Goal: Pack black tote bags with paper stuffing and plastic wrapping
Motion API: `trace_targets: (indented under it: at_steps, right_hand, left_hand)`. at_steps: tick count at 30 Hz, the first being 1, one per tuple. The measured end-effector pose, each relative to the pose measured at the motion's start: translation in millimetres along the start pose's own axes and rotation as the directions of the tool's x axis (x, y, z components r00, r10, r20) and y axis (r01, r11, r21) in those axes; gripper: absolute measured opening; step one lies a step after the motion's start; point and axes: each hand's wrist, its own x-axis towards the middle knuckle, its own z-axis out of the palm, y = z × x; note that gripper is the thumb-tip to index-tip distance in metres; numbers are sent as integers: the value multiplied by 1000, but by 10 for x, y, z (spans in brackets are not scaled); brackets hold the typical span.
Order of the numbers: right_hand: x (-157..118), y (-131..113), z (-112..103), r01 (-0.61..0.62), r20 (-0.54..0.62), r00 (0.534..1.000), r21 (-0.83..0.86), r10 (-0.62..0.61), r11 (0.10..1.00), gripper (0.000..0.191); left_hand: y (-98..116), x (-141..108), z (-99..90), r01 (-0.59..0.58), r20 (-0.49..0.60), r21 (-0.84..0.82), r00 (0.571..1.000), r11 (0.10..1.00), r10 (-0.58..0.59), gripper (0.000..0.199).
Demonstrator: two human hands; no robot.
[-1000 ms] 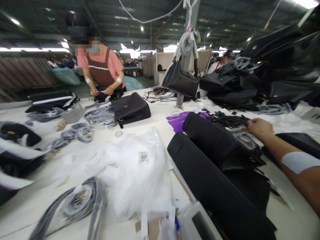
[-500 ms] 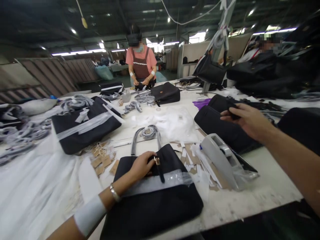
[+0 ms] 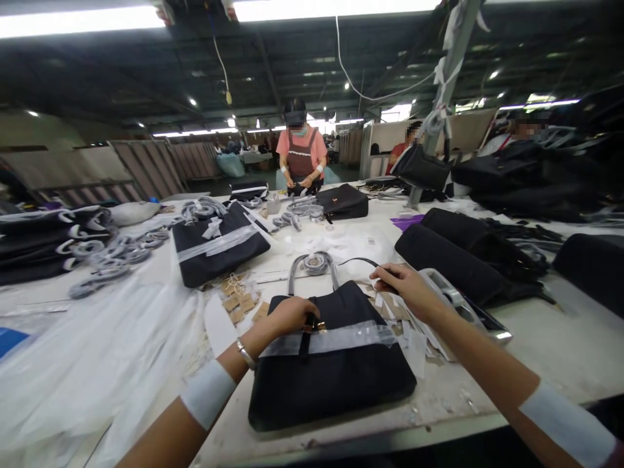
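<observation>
A black handbag [image 3: 336, 383] lies flat in front of me, its wrapped handles [image 3: 292, 276] pointing away and a band of clear film [image 3: 351, 339] across it. My left hand [image 3: 292, 316] rests on its upper part, fingers closed around a short black buckle strap [image 3: 305, 344] with gold-coloured metal beside it. My fingertips there are partly hidden. Beyond the bag's right corner, my right hand [image 3: 402, 286] is closed on a thin black strap [image 3: 361, 261], whose free end curves out to the left.
A grey tape dispenser [image 3: 443, 289] stands right, beside paper strips and rolled black bags [image 3: 448, 266]. Another film-banded black bag [image 3: 219, 250] lies left, near brown tags [image 3: 238, 302] and plastic sheeting [image 3: 121, 364]. A co-worker [image 3: 301, 156] stands across the table.
My right hand has come left from the black bags to the handbag's far corner, and a thin strap now shows in it. My left fingers have closed over the buckle strap.
</observation>
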Motion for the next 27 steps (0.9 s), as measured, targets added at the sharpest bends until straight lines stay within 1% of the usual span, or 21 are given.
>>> trace_targets:
  at_steps: [3,5,6,8,10,12,14,17,19,20,21,23,24,25,27]
  right_hand:
    - [180,35,239,40,-72,997,26,-38,999,37]
    - [325,72,405,56,-111,993,82,-47,995,38]
    - [396,102,482,66,-127,991,112,-52,992,39]
    - [519,195,608,89,-167,984,156,-62,984,41]
    - [601,342,685,109,-230,971,170,-68,979,40]
    - [636,527,715,129,-302,950,161,-76,979,41]
    - [634,709,711,138,-356,931,145,-78,980,45]
    - [610,879,681,139,-399,914,133,-75,981,51]
    - [603,909,670,105,-393,916,35,-83,994,55]
    - [604,908,670,70,-376,922,-80,-95,994,55]
    - [608,901,675,29,-352,930,-226,-109,974,54]
    - [620,890,696,-30,-293,947,-490,-132,871,46]
    - [627,890,709,-40,-266,954,-572,-139,819,42]
    - [634,896,721,-36,-239,960,-619,-145,784,38]
    - [645,919,737,-5,-186,971,-644,-150,765,31]
  left_hand:
    - [42,321,67,72,-138,-81,987,994,-83,33]
    - [57,606,138,139,-174,-164,970,977,-167,32]
    - [58,747,180,178,-162,-211,963,961,-214,29]
    - [48,986,269,258,-93,-308,950,916,-299,25]
    - [16,1142,356,317,-17,-398,936,861,-352,26]
    - [-38,1217,432,344,29,-475,926,810,-377,27]
    - [-108,1243,490,355,53,-537,919,765,-390,27]
    - [-218,1258,524,361,75,-609,913,706,-402,25]
    - [-287,1264,508,346,76,-648,915,678,-395,23]
    - [-318,1264,493,331,69,-665,920,669,-386,22]
    - [-344,1261,477,309,57,-679,926,665,-373,20]
    - [-382,1249,449,250,15,-693,943,676,-333,15]
    - [-390,1243,442,214,-12,-691,951,691,-308,13]
    - [-392,1239,438,176,-44,-682,959,710,-280,13]
    - [-380,1239,435,95,-111,-642,970,761,-215,18]
